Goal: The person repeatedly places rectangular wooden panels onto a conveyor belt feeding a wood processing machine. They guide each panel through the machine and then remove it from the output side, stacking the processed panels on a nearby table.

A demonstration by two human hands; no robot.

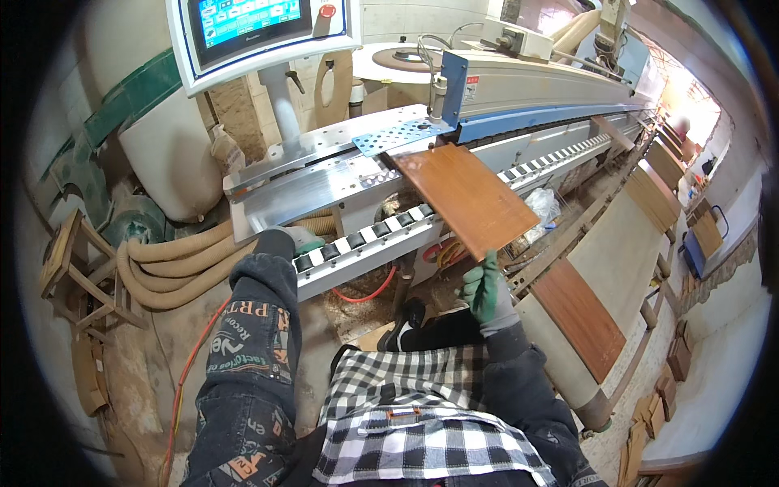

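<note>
A reddish-brown wooden panel (466, 195) lies slanted at the infeed of a long edge-banding machine (552, 89), its far edge by a blue perforated plate (398, 138). My right hand (484, 294), in a grey and green glove, is closed on the panel's near corner. To the left, my left hand (302, 240), also gloved, rests flat by the end of the roller rail (365, 242), beside the shiny metal bed (300, 195). Its fingers look stretched out and hold nothing; the sleeve hides part of that hand.
A second brown panel (580, 316) lies on the conveyor belt (621, 243) at right, with more boards farther along. A control screen (251, 28) stands at upper left. Beige hoses (174, 272), a red air line (182, 390) and a wooden stool (89, 276) occupy the left floor.
</note>
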